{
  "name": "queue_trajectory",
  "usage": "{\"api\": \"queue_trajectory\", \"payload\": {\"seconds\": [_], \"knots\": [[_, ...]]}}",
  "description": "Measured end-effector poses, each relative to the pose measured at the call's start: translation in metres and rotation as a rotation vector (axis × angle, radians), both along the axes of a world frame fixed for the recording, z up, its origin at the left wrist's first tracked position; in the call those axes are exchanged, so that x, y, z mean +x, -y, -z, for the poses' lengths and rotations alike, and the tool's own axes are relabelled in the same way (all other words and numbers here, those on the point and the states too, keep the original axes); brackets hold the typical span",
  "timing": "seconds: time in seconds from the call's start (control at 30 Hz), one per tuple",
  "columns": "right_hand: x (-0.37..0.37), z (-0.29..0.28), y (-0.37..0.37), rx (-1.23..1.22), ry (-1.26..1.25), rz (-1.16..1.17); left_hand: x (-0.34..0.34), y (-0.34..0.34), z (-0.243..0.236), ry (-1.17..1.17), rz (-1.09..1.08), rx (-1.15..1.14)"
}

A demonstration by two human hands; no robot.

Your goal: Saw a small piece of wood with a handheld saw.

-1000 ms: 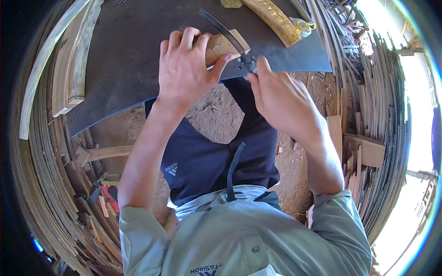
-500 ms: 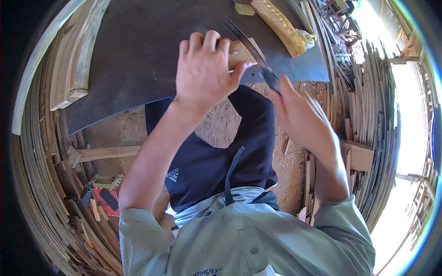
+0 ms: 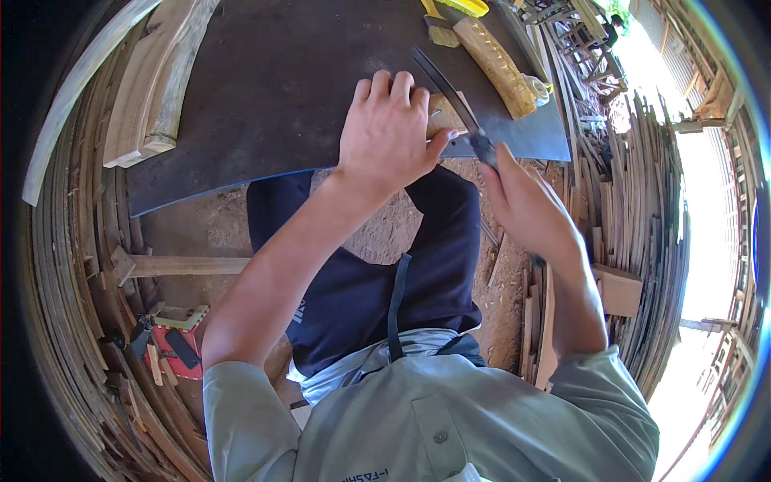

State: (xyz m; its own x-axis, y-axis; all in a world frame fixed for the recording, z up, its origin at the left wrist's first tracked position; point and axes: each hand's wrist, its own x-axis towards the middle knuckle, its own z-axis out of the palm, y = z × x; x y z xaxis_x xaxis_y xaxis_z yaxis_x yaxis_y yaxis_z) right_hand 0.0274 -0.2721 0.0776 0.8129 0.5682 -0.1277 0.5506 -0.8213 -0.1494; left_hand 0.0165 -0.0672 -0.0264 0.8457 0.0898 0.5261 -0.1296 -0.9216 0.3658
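Worktop [image 3: 265, 96]: dark
Left hand [image 3: 385, 135]: nearer, clasping wood block [image 3: 442, 117]
Right hand [image 3: 532, 199]: grip closed round long dark tool [image 3: 443, 83]
Tool axis: slants away leftward, across block

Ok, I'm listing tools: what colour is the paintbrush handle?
Yellow; the paintbrush handle shows best in the head view.

Wood block [image 3: 443, 116] on tabletop [image 3: 273, 88], blade [image 3: 444, 83] over it, brush [image 3: 442, 34] behind, timber [image 3: 144, 96] at left

Ahead of you: flat paintbrush [image 3: 442, 34] beside curved timber [image 3: 495, 71]. Your right: stacked wood strips [image 3: 642, 213]. Your left: red box [image 3: 193, 334].
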Motion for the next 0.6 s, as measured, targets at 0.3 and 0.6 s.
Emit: {"api": "queue_trajectory", "payload": {"seconds": [0.3, 0.6], "knots": [[-0.007, -0.003, -0.013, 0.087, 0.004, -0.052, 0.000, -0.002, 0.003, 0.043, 0.011, -0.017], [-0.025, 0.009, 0.049, 0.028, 0.050, -0.073, 0.008, -0.002, 0.009, 0.087, 0.042, 0.003]]}}
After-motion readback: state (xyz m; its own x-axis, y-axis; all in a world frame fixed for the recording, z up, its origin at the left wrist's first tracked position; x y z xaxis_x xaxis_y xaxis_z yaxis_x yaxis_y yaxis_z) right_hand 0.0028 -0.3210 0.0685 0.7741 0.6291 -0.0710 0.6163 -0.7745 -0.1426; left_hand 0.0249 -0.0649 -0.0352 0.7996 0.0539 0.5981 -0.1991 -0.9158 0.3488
